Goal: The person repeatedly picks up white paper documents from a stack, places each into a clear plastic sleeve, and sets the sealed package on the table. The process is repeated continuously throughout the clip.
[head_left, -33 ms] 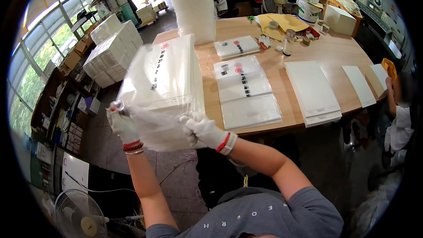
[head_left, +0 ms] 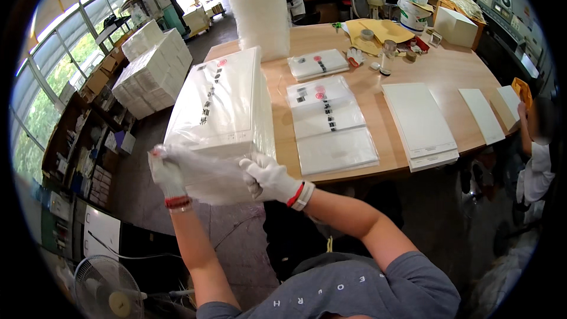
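Observation:
Both of my hands wear white gloves with red cuffs. At the near end of a tall stack of white sheets in clear plastic bags (head_left: 230, 97), the loose open end of the top bag (head_left: 208, 164) is stretched between them. My left hand (head_left: 166, 172) is closed on its left corner. With curled fingers, my right hand (head_left: 269, 178) grips the right side of this plastic. The top bag carries dark print and a red round mark. Right of the stack lie flat printed plastic bags (head_left: 331, 121), with a smaller folded pile (head_left: 318, 64) behind.
Bare white sheets (head_left: 418, 121) lie further right on the wooden table (head_left: 401, 74). Behind the stack rises a tall white column of plastic (head_left: 257, 12). Tape, a glass jar (head_left: 387, 58) and yellow paper sit at the back. Another person (head_left: 534, 159) is at the right edge.
My left hand has shifted slightly right and downward with the plastic. The top bag, raised at its left side before, now lies flatter on the stack. My right hand has barely moved.

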A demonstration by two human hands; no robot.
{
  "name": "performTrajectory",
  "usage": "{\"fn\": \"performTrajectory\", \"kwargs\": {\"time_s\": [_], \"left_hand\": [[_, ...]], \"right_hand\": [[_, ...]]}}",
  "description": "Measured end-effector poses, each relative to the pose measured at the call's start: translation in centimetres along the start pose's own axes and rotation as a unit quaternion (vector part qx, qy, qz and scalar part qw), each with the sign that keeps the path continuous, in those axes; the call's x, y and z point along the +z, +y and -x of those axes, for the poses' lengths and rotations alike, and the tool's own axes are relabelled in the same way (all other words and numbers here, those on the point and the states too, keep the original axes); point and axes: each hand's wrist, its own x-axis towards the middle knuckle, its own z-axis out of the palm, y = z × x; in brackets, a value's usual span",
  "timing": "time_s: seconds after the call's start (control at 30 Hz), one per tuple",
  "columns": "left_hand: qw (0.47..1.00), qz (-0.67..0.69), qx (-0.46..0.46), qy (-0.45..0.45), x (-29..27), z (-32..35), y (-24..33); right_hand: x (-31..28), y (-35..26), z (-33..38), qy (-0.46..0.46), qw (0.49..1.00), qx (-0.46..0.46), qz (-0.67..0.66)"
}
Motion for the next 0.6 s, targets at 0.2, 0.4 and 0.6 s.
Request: {"fn": "performTrajectory", "kwargs": {"time_s": [0.2, 0.4, 0.6], "left_hand": [[0.966, -0.196, -0.111, 0.126, -9.3, 13.2, -7.6], [0.859, -0.247, -0.367, -0.256, 3.0, 27.6, -16.4], [0.806, -0.437, 0.062, -0.395, 19.3, 24.6, -25.0]], "right_hand": [[-6.1, 4.1, 4.6, 0.083, 0.990, -0.072, 0.091], [-16.5, 9.7, 15.8, 0.318, 0.938, 0.137, -0.005], [-19.0, 8.7, 21.8, 0.466, 0.879, 0.062, -0.081]]}}
